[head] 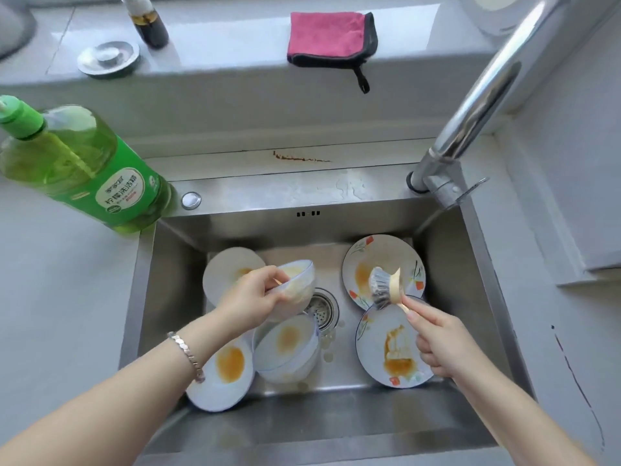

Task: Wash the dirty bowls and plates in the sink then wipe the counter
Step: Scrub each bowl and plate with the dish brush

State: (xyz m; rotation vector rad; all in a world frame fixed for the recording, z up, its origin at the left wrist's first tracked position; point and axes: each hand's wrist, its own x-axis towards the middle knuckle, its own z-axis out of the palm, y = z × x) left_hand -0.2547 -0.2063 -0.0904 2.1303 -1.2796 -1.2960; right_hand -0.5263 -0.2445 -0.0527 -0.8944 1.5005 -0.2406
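Above sink (pixel 174 264), left hand (pixel 252 297) grips bowl (pixel 300 280), right hand (pixel 440 341) grips brush (pixel 383 287).

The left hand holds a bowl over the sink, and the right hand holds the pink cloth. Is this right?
Not quite: in the head view the right hand holds a dish brush, not the pink cloth. The rest is right.

I see clear passage only above the drain (pixel 322 309); plates (pixel 373 348) and bowls (pixel 289 348) crowd the sink (pixel 336 412) floor, faucet (pixel 487 85) overhanging right.
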